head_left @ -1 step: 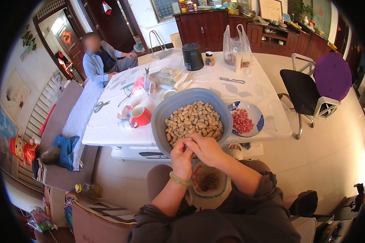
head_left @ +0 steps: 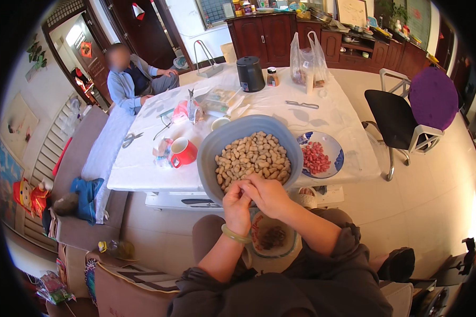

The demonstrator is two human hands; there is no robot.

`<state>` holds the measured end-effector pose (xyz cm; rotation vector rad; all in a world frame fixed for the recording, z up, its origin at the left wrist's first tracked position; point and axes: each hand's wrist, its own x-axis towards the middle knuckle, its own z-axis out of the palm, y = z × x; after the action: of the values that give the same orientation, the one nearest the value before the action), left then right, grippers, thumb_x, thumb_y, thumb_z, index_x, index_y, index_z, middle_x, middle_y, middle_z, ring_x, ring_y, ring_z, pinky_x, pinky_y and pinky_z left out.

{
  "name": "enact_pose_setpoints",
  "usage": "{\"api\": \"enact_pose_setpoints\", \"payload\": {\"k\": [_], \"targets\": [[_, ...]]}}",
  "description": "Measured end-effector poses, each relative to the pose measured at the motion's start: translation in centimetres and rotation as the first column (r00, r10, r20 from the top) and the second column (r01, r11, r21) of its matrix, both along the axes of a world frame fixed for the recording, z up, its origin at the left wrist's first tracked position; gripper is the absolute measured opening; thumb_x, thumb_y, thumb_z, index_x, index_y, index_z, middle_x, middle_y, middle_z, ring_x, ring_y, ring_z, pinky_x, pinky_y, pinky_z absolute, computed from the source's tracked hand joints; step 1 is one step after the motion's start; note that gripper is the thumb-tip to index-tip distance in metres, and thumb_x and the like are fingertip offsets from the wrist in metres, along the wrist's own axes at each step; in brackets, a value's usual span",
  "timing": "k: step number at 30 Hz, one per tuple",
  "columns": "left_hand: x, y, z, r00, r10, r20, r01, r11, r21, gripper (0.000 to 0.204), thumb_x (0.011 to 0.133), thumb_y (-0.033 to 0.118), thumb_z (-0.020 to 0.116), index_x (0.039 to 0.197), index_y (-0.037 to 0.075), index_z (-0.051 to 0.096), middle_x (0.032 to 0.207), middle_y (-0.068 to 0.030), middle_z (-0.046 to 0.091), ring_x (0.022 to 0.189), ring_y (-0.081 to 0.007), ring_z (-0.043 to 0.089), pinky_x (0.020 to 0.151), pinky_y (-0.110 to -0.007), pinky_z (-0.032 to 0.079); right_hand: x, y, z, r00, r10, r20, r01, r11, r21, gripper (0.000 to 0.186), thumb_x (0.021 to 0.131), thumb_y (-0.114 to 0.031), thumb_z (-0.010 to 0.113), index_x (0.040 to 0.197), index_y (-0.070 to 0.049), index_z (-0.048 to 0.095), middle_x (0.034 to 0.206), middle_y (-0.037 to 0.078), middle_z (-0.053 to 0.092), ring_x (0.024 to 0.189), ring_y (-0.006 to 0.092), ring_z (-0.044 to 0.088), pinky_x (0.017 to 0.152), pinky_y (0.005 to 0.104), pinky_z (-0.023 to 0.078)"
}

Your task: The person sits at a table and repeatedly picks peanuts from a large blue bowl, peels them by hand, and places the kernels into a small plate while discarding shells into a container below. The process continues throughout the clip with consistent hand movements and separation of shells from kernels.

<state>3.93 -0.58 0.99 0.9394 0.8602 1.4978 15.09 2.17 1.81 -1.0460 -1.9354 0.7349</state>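
My left hand [head_left: 237, 205] and my right hand [head_left: 268, 194] meet over the near rim of a grey-blue basin [head_left: 207, 164], fingers closed and pressed together. Whatever is between the fingertips is hidden by the hands. A pale green bangle [head_left: 235, 234] circles my left wrist. Unshelled peanuts [head_left: 254, 156] fill much of the basin's bottom. To its right, a white bowl with blue patterns [head_left: 333, 145] holds reddish-pink peanut kernels [head_left: 316, 158]. Below my hands, between my legs, a patterned bin [head_left: 288, 248] has dark brown bits [head_left: 273, 238] at its bottom.
The table with a white cover [head_left: 143, 171] also bears a red mug [head_left: 183, 153], scissors [head_left: 132, 139], a dark canister [head_left: 250, 74], a small jar [head_left: 272, 77] and a plastic bag [head_left: 309, 61]. Another person [head_left: 137, 79] sits at the far left. A black chair [head_left: 388, 119] stands right.
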Motion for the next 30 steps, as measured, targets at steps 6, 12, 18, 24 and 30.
{"api": "enact_pose_setpoints", "payload": {"k": [6, 12, 18, 24, 30], "targets": [[0.3, 0.0, -0.7, 0.998, 0.059, 0.0, -0.059, 0.997, 0.045, 0.004, 0.088, 0.004, 0.052, 0.088, 0.003, 0.056, 0.082, 0.0003, 0.056, 0.075, -0.0062, 0.05, 0.067, -0.019, 0.041, -1.0, -0.2, -1.1, 0.993, -0.114, -0.014, 0.115, 0.986, 0.124, 0.019, 0.091, -0.021, 0.043, 0.086, -0.004, 0.05, 0.064, 0.017, 0.057, 0.058, 0.037, 0.057, 0.052, 0.0429, 0.045], [0.4, 0.1, -0.6, 0.998, 0.06, 0.021, -0.061, 0.998, 0.034, 0.005, 0.088, 0.004, 0.052, 0.085, 0.003, 0.056, 0.081, 0.0001, 0.055, 0.074, -0.0065, 0.049, 0.069, -0.02, 0.041, -1.3, -0.2, -1.3, 0.987, -0.161, -0.002, 0.16, 0.979, 0.129, 0.019, 0.092, -0.02, 0.041, 0.085, -0.004, 0.047, 0.06, 0.017, 0.055, 0.056, 0.0378, 0.056, 0.051, 0.0442, 0.043], [0.7, 0.2, -0.7, 0.997, 0.073, 0.007, -0.073, 0.997, 0.021, 0.006, 0.088, 0.003, 0.051, 0.086, 0.002, 0.056, 0.081, -0.0004, 0.056, 0.074, -0.0067, 0.049, 0.069, -0.02, 0.041, -1.5, 0.0, -1.7, 0.976, -0.215, -0.031, 0.216, 0.951, 0.221, 0.02, 0.09, -0.021, 0.042, 0.081, -0.004, 0.046, 0.053, 0.015, 0.054, 0.047, 0.0342, 0.055, 0.045, 0.0441, 0.042], [0.9, 0.2, -0.6, 0.997, 0.071, -0.007, -0.071, 0.997, 0.02, 0.007, 0.088, 0.002, 0.051, 0.089, 0.001, 0.058, 0.081, 0.0007, 0.054, 0.073, -0.0054, 0.047, 0.065, -0.019, 0.04, -1.4, 0.0, -1.9, 0.968, -0.249, -0.04, 0.252, 0.939, 0.234, 0.02, 0.089, -0.021, 0.043, 0.078, -0.004, 0.046, 0.053, 0.015, 0.054, 0.048, 0.034, 0.056, 0.046, 0.0435, 0.043], [0.8, 0.2, -1.1, 0.996, 0.09, -0.015, -0.089, 0.996, 0.031, 0.007, 0.087, 0.003, 0.051, 0.088, 0.001, 0.058, 0.081, -0.0008, 0.057, 0.074, -0.0063, 0.05, 0.068, -0.019, 0.041, -1.6, 0.0, -1.8, 0.969, -0.247, -0.027, 0.247, 0.946, 0.211, 0.021, 0.09, -0.021, 0.043, 0.077, -0.004, 0.046, 0.053, 0.015, 0.054, 0.049, 0.0342, 0.056, 0.048, 0.044, 0.044]]}}
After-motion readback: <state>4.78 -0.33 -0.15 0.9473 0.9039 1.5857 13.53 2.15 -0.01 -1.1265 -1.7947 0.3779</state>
